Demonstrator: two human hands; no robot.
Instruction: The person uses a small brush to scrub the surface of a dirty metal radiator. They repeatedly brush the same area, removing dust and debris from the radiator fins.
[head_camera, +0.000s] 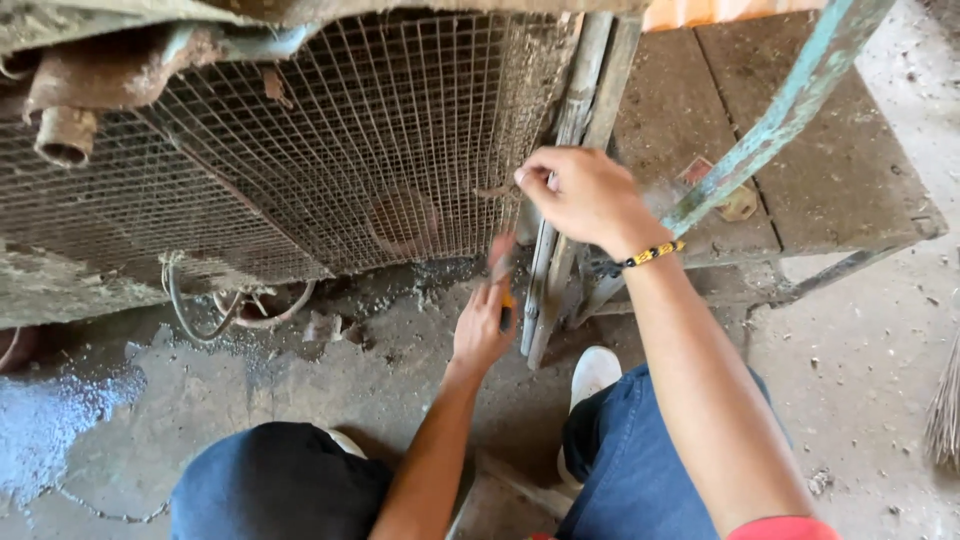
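Daylight was soft and even, strongest at the right of the frame, where the concrete floor looked pale and nearly washed out. The left side was dimmer, and the space behind the wire mesh sank into brown shadow. Shadows under the legs were faint, without hard edges. The left hand and the tool in its fingers were smeared by motion blur, while the right hand stayed fairly sharp. Straight lines bowed slightly toward the corners.
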